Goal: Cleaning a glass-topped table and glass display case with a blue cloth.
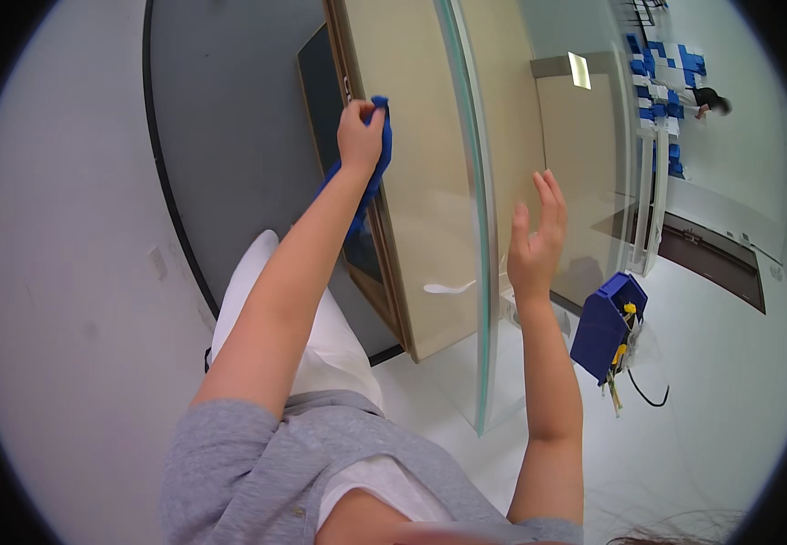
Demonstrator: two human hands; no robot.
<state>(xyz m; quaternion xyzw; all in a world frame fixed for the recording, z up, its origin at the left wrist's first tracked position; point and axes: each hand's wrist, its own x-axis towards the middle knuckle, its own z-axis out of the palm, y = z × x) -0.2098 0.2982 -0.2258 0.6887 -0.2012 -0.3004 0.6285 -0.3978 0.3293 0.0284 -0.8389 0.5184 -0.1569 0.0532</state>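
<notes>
My left hand (360,136) is closed around a blue cloth (381,153), pinched near its upper end. The cloth hangs beside the brown frame (386,252) of a cream-coloured panel (427,170). To the right, a glass pane with a greenish edge (480,225) stands between my two hands. My right hand (540,235) is raised on the other side of that edge, fingers apart, holding nothing; whether it touches the glass cannot be told. A white, spoon-shaped thing (444,289) shows low against the cream panel.
A blue plastic bin (597,334) with yellow-handled items and a black cable (649,398) is right of my right forearm. A grey surface (230,102) and pale wall (73,238) lie left. Far off are blue-and-white items (693,65), a person (706,99) and a dark brown door (713,259).
</notes>
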